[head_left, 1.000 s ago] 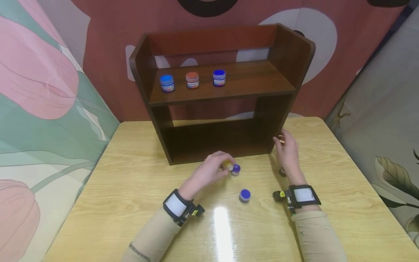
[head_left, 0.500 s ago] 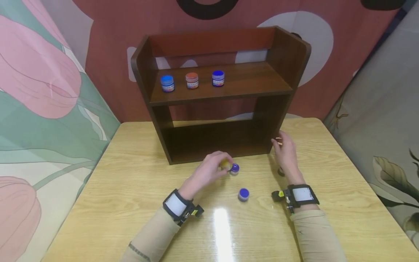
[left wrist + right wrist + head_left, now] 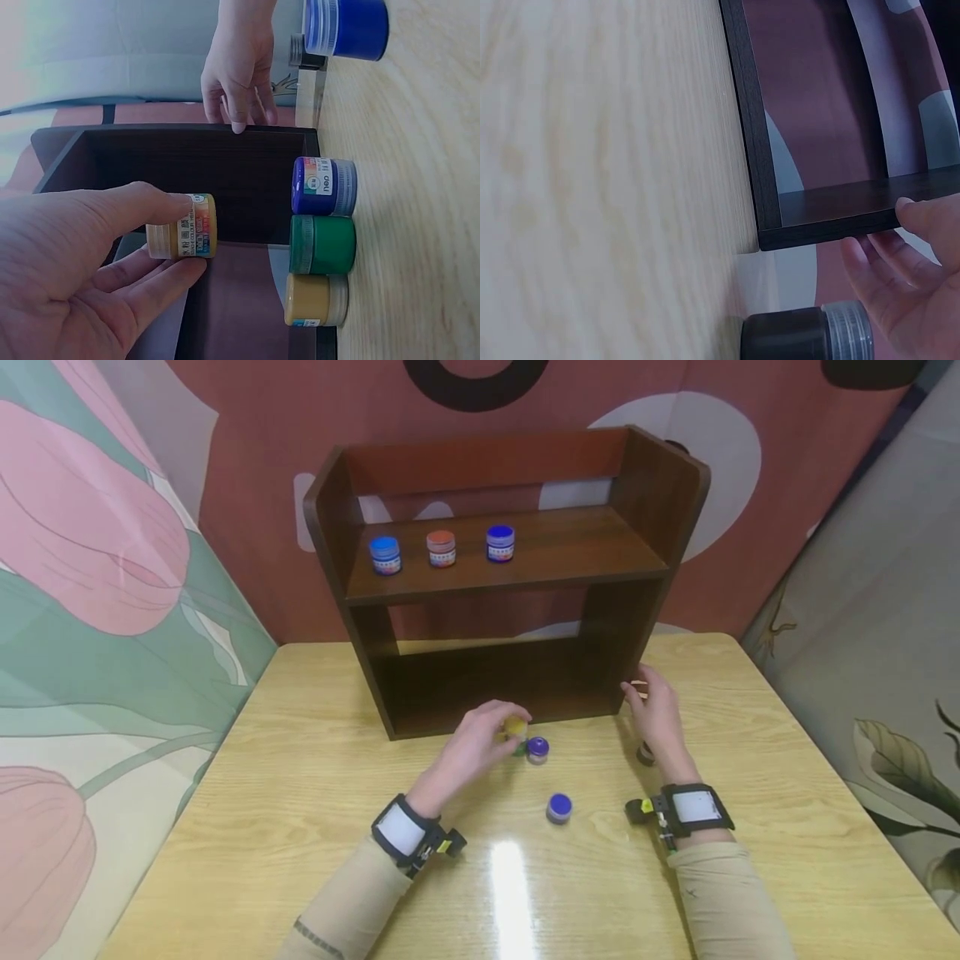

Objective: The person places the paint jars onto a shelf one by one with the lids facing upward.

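Note:
My left hand [image 3: 480, 739] pinches a small yellow paint jar [image 3: 181, 229] between thumb and fingers, in front of the shelf's lower opening. In the left wrist view, a purple paint jar [image 3: 324, 186], a green paint jar [image 3: 322, 244] and an ochre paint jar [image 3: 316, 300] stand in a row on the table near it; from the head, the hand hides the ochre one. At the shelf's right side panel [image 3: 840, 226], my right hand [image 3: 657, 714] grips the front edge, thumb on one face and fingertips on the outer side. A black paint jar [image 3: 802, 334] stands beside that hand.
The dark brown two-tier shelf [image 3: 585, 543] stands at the back of the wooden table [image 3: 300, 827]. On its upper board are a light blue jar [image 3: 386, 557], an orange-red jar [image 3: 441, 550] and a dark blue jar [image 3: 500, 544]. Another blue-lidded jar [image 3: 558, 808] sits nearer the front.
My left hand has shifted slightly up and away from the purple jar with the yellow jar, and the green jar now shows below it. The right hand stays at the side panel.

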Action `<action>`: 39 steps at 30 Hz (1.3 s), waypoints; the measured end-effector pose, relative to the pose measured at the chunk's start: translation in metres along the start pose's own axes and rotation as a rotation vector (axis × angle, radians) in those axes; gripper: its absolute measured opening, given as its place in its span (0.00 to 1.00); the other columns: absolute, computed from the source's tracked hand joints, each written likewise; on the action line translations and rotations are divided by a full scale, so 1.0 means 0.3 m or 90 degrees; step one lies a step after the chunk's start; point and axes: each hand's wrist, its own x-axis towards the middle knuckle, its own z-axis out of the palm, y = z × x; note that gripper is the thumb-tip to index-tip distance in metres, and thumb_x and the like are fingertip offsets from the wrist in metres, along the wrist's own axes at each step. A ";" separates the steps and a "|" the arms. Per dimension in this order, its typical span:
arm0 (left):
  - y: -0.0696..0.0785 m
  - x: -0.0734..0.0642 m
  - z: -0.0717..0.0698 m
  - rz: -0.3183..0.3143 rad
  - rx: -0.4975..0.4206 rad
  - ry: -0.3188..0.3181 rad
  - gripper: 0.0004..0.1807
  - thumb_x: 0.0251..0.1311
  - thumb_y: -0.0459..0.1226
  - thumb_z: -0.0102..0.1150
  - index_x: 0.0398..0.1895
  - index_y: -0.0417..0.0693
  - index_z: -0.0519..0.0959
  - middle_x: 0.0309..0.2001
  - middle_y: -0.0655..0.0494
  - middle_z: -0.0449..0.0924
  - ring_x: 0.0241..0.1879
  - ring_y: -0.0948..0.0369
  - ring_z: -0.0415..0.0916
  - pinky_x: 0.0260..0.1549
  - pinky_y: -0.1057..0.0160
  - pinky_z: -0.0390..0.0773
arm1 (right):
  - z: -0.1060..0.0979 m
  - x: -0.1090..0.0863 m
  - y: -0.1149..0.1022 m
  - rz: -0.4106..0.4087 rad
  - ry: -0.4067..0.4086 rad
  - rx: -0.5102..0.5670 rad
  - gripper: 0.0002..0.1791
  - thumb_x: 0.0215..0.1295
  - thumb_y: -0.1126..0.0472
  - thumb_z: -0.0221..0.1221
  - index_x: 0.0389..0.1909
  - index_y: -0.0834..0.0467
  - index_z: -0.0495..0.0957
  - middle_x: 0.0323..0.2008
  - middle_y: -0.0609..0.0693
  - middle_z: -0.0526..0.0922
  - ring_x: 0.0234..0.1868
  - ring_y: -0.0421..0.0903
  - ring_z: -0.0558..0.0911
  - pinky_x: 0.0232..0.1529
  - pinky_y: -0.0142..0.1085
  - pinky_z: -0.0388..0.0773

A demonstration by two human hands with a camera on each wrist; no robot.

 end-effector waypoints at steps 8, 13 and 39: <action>0.007 0.001 -0.007 0.027 0.008 0.020 0.20 0.63 0.35 0.65 0.59 0.55 0.80 0.59 0.54 0.80 0.56 0.58 0.80 0.53 0.65 0.83 | -0.006 -0.002 0.004 0.015 -0.011 -0.009 0.18 0.75 0.65 0.52 0.61 0.66 0.71 0.55 0.68 0.79 0.55 0.66 0.82 0.52 0.56 0.83; 0.017 0.006 -0.017 0.031 -0.003 0.049 0.21 0.63 0.35 0.65 0.60 0.55 0.80 0.59 0.54 0.79 0.55 0.58 0.81 0.52 0.63 0.84 | -0.005 -0.005 -0.001 0.016 -0.015 -0.011 0.18 0.75 0.65 0.52 0.62 0.66 0.70 0.56 0.68 0.78 0.55 0.66 0.81 0.52 0.56 0.83; 0.153 0.112 -0.185 0.114 0.016 0.116 0.18 0.65 0.34 0.63 0.58 0.49 0.78 0.64 0.54 0.78 0.65 0.59 0.75 0.65 0.64 0.75 | -0.002 -0.008 0.002 0.010 -0.014 0.005 0.17 0.75 0.65 0.52 0.61 0.66 0.72 0.55 0.68 0.79 0.55 0.67 0.81 0.52 0.56 0.84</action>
